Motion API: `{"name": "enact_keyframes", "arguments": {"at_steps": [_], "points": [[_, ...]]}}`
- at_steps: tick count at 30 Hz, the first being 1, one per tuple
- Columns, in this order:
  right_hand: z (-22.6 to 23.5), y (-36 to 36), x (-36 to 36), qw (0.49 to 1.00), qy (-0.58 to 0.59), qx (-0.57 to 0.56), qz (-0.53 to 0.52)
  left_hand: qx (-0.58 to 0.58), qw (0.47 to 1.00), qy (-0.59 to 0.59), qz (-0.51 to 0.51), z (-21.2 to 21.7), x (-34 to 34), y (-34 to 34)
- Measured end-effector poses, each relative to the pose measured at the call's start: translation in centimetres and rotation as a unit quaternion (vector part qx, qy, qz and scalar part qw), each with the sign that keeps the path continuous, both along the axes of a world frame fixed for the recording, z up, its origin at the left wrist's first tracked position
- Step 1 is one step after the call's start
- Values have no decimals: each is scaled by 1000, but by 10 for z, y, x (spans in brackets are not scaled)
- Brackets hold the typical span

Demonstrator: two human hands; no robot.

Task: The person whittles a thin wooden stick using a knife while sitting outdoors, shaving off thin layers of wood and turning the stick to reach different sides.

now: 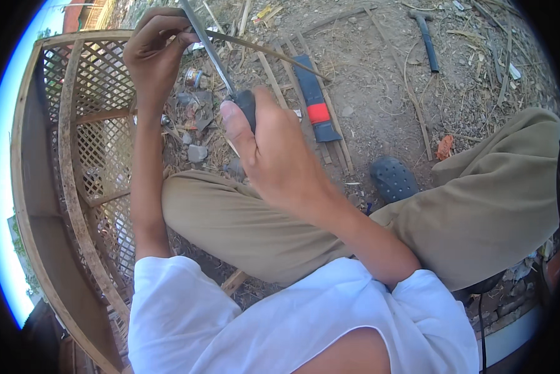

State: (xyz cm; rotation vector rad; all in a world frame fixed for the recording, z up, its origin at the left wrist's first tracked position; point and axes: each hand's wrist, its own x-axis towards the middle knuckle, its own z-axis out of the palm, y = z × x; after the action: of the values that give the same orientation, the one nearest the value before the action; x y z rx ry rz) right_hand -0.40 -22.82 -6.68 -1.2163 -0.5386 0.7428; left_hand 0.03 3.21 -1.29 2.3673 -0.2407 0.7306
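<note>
My left hand (152,53) is raised at the upper left, its fingers pinched on one end of a thin wooden strip (273,55). The strip's other end stretches rightward over the ground. My right hand (283,153) is wrapped round the black handle of a tool with a long, narrow metal blade (212,55); whether it is a knife or a file I cannot tell. The blade slants up and left across the strip, close to my left fingers. Its tip runs out of the picture's top edge.
A wood-framed lattice panel (96,149) stands at my left. On the littered dirt lie wooden slats (401,78), a hammer (426,43), a flat dark piece with a red band (308,81) and a tin (193,77). My clog (392,179) rests beyond my bent legs.
</note>
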Motion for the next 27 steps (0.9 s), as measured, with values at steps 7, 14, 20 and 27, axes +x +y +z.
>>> {"name": "enact_keyframes", "arguments": {"at_steps": [7, 14, 20, 27], "points": [[-56, 20, 13, 995, -23, -100, -18, -25, 999, 8, 31, -4, -3, 8], [-166, 30, 18, 948, -63, -306, -58, -49, 998, 17, 46, -4, -7, 19], [-275, 7, -7, 904, -77, -409, -101, -65, 996, 56, 25, -1, 6, 14], [-226, 15, 24, 935, -47, -294, -193, -73, 996, 50, 20, 9, -2, 13]]}}
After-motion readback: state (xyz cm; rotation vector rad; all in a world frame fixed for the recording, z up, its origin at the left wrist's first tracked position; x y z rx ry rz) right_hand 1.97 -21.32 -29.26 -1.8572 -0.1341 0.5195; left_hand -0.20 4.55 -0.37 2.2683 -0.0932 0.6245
